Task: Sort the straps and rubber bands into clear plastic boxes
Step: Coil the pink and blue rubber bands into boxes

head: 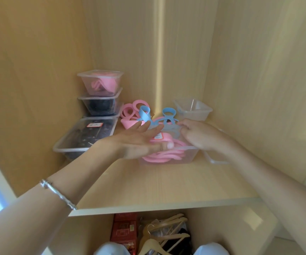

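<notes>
Two hands are working at a box (189, 155) of pink bands (167, 155) sitting mid-shelf (167, 183): left hand (139, 142) is reaching over it, fingers straight and slightly spread, while right hand (198, 135) fingers are pinching a blue strap (168, 112) at its far rim.

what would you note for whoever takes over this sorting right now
Left grip open, fingers straight, over the front box. Right grip seems to pinch a blue strap at that box's far edge.
Done: pink straps in the front box and top left box; dark items in the big box below.
To do: loose pink straps and a second blue strap on the shelf behind; back box empty.
</notes>
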The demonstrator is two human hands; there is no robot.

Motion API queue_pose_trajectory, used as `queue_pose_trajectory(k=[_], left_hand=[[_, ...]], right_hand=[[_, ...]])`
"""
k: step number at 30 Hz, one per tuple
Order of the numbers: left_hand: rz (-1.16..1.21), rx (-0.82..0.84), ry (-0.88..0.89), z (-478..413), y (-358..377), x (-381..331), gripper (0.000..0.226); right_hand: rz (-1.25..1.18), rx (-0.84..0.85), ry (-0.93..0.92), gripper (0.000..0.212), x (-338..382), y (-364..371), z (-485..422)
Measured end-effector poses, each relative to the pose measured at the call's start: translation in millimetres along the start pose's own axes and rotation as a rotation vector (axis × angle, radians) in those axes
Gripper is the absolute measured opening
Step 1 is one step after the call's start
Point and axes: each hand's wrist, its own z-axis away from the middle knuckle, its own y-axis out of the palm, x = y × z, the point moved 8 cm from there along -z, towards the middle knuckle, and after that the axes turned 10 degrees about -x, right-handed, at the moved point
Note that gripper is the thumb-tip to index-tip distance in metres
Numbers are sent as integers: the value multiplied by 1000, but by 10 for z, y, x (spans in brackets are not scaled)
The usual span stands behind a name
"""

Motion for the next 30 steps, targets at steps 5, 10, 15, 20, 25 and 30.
queue_pose_trajectory(k=[5,10,15,20,25,30], left_hand=[[-16,-9,-51,-25,5,-15,103],[-225,15,-70,-23,-132,-121,90],[-186,20,15,58,-79,-193,93],[-240,74,113,205,-127,-241,87],[-186,10,102,209,-142,-233,85],[-174,-341,151,151,-289,-356,71]], right_hand=[[97,40,-18,43,43,10,14],[153,96,-49,46,43,28,7],[41,138,-51,42,-52,30,-12],[-246,103,-75,38,-90,84,-138],[-102,-151,-54,29,-185,-85,-361],[-162,-486,-9,31,-239,-312,-512]])
